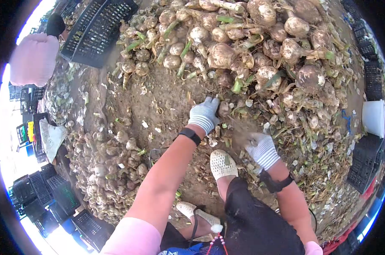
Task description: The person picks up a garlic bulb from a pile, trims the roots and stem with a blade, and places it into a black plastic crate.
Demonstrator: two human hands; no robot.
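Observation:
My left hand (204, 115), in a striped grey-and-white glove, reaches over the bare dirt. Its fingers and thumb close around a small soil-covered garlic bulb (224, 109). My right hand (262, 151), in a matching glove, is lower and to the right, over loose skins and trimmings. Motion smears its fingers, and a brownish blur lies just beyond them, so what it holds cannot be made out. In front of both hands rises a heap of dirty garlic bulbs (221, 55), several with green stalk stubs.
A second pile of garlic (111, 165) lies at left. Black plastic crates (99, 32) stand at upper left, with stacks (39, 187) farther left. Another crate (366, 158) and a white bucket (373, 118) are at right. A person in pink (34, 59) is at upper left.

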